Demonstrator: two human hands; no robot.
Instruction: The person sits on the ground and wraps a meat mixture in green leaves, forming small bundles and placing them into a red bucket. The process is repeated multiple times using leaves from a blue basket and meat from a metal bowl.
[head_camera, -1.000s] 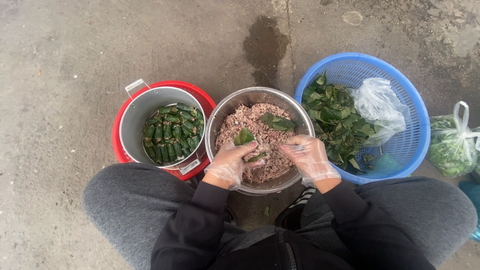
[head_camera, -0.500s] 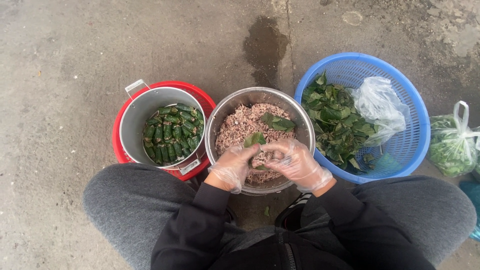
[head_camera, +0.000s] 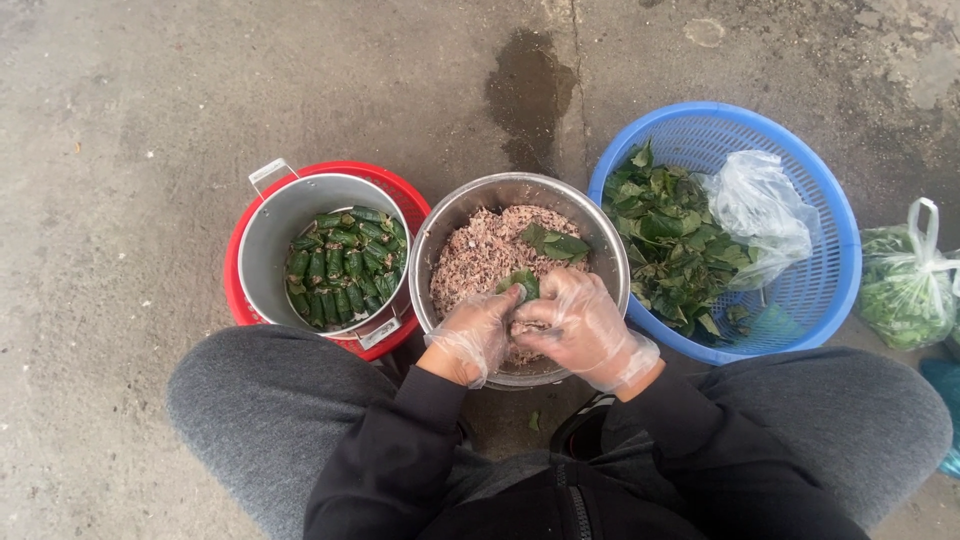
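Both hands, in thin clear gloves, meet over the steel bowl (head_camera: 440, 240) of minced filling: left hand (head_camera: 478, 335) and right hand (head_camera: 580, 325) pinch one green leaf (head_camera: 520, 283) between their fingertips. It looks limp, light and tearable, likely slick; best held at its edges. Finished rolls (head_camera: 345, 265) fill the pot beside
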